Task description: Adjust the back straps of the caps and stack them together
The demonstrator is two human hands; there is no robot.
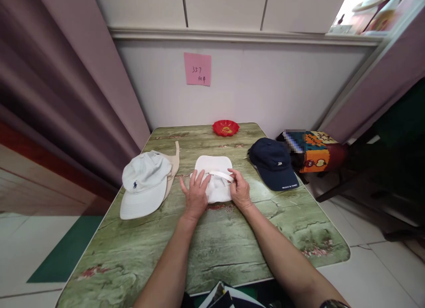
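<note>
While the left hand (196, 195) rests with fingers spread on the left side of the white cap (218, 189), the right hand (240, 190), apart from it, bends around the right side; whether it grips, I cannot tell. The white cap lies mid-table (232, 246), brim pointing away, between 2 others: a pale cap (146, 179) at left, a navy cap (272, 161) at right. Beyond sits 1 red dish (226, 128).
</note>
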